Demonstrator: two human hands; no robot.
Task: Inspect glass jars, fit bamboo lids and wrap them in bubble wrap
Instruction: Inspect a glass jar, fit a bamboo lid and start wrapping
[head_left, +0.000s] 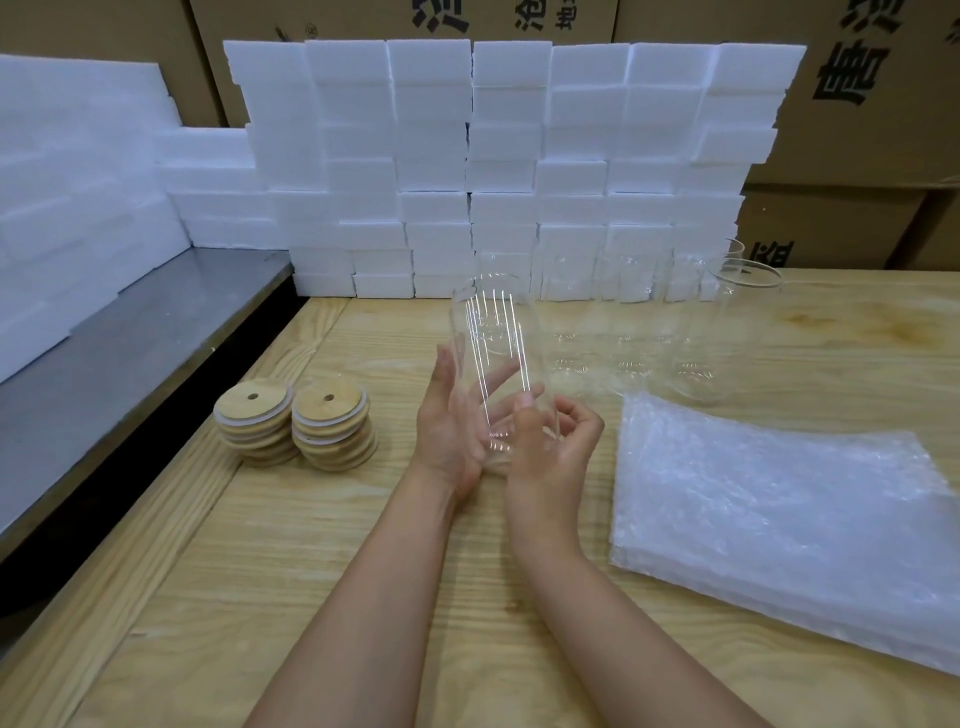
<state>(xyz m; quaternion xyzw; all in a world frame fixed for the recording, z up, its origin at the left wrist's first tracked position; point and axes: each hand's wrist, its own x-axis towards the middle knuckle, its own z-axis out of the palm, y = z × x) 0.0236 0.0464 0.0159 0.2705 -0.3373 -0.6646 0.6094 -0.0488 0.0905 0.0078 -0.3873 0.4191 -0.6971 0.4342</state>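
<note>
Both bare forearms reach in over the wooden table (311, 571) and meet at a clear glass jar (493, 353), held upright with its mouth up. The left hand (452, 421) lies against the jar's left side, fingers spread and nearly straight behind the glass. The right hand (556, 441) pinches the jar's lower part, thumb pressed on the front wall and the other fingers curled at the right. Left of the jar sit two stacks of bamboo lids (296, 426). Right of it lies a pile of bubble wrap sheets (779, 519). Just behind the jar stands a row of empty jars (623, 332), backed by white foam blocks (493, 156) and cardboard boxes (857, 130).
</note>
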